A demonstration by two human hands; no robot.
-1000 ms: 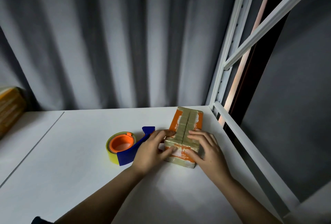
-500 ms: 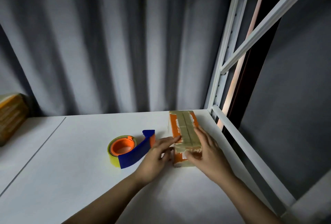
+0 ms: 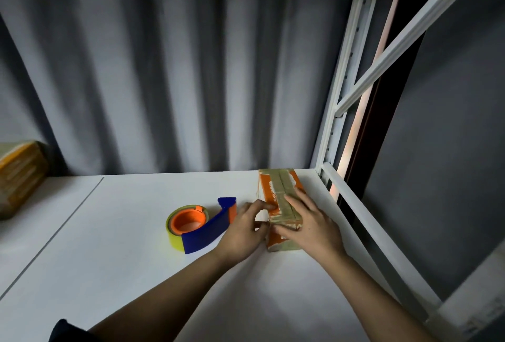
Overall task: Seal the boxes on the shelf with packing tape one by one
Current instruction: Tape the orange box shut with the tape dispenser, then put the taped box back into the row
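Yellowish cardboard shows at the far left, where a second box [image 3: 19,175] sits at the back of the white shelf [image 3: 109,232], cut off by the frame edge and too dim to tell whether it is taped. Right of it a thin seam runs across the shelf top, and behind everything hangs a grey pleated curtain [image 3: 164,68]. Near the middle lies the tape roll [image 3: 188,222], yellowish around an orange core, in a blue dispenser [image 3: 207,235] whose curved tip points toward the hands; the left hand hides its right end. That left hand [image 3: 246,229] is just beside the dispenser, fingers curled against the near left edge of the small orange box [image 3: 278,196], forefinger on the top edge, thumb tucked at the near corner (whether it pinches a tape end there is hard to make out). A dark sleeve shows at the bottom edge. The orange box lies flat on the shelf near the back right corner, long side running away from the camera, with pale tape strips down its top; its printed lettering is too blurred to read. The right hand [image 3: 311,221] lies over its near end, fingers fairly straight and slightly spread, pressing on the taped top and hiding the right corner. Right of that rise the white frame posts [image 3: 336,95], beside a dark gap.
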